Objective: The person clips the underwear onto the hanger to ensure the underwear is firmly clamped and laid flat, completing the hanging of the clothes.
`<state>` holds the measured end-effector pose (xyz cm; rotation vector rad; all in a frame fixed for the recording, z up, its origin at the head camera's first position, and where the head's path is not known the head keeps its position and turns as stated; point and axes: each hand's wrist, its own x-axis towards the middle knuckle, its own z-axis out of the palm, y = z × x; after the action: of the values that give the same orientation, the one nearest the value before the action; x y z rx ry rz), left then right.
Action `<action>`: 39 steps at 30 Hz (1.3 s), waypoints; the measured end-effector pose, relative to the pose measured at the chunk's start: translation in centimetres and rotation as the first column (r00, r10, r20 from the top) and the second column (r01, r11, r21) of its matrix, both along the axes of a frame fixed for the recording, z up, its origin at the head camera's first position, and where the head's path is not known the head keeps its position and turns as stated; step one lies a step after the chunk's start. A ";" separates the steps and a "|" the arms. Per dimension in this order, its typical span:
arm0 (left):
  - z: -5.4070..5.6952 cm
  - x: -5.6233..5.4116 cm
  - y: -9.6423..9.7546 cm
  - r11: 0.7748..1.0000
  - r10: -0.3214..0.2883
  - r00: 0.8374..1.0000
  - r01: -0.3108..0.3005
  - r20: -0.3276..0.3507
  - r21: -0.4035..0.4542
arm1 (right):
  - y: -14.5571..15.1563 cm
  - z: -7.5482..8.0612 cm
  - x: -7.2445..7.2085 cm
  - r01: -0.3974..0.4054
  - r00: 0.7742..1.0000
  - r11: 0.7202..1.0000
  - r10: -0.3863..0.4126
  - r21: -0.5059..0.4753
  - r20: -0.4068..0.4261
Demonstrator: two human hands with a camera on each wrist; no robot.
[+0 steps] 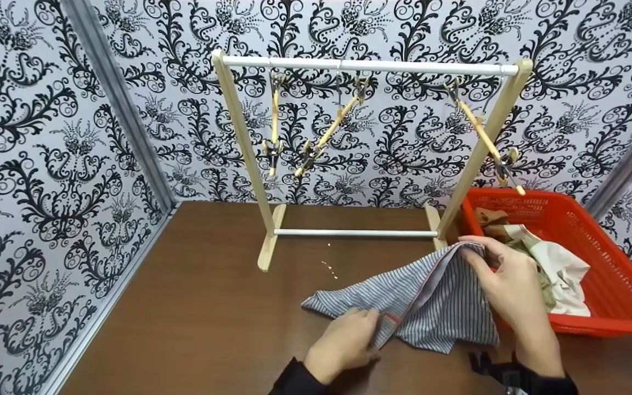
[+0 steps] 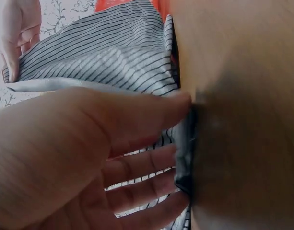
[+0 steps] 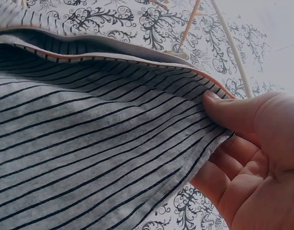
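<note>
A grey-and-black striped cloth with a thin orange-red seam is partly lifted off the brown table. My right hand pinches its upper corner between thumb and fingers, beside the basket. In the right wrist view, the right thumb presses on the striped face near the orange edge, and two layers gape apart along that edge. Low at the cloth's front, my left hand grips the near edge close to the tabletop. Seen from the left wrist, the left thumb lies on one side of the fabric and the fingers curl behind it.
Behind the cloth stands a wooden rack with white rods. Three small clip hangers, one of them a tilted hanger, dangle from its top rod. To the right, a red plastic basket holds crumpled white, olive and brown cloths. Patterned panels enclose the table.
</note>
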<state>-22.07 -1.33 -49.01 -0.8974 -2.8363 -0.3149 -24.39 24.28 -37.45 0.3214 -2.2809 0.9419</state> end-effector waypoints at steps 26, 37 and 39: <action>0.8 -0.8 -1.3 0.991 -0.130 0.991 0.130 0.026 -0.001 | 0.1 -0.3 0.0 -0.035 0.999 0.999 0.035 0.007 0.001; 0.6 -1.3 -1.7 0.992 -0.115 0.990 0.110 0.083 0.061 | 0.1 -0.2 0.0 -0.038 0.999 0.999 0.039 0.016 -0.007; 0.6 -1.4 -2.0 0.989 -0.127 0.987 0.119 0.094 0.083 | 0.1 -0.2 0.1 -0.041 0.999 0.999 0.041 0.016 0.001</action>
<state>-23.44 -3.28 -48.40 -1.0717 -2.8409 -0.4939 -24.32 24.35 -37.65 0.3761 -2.2914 0.9456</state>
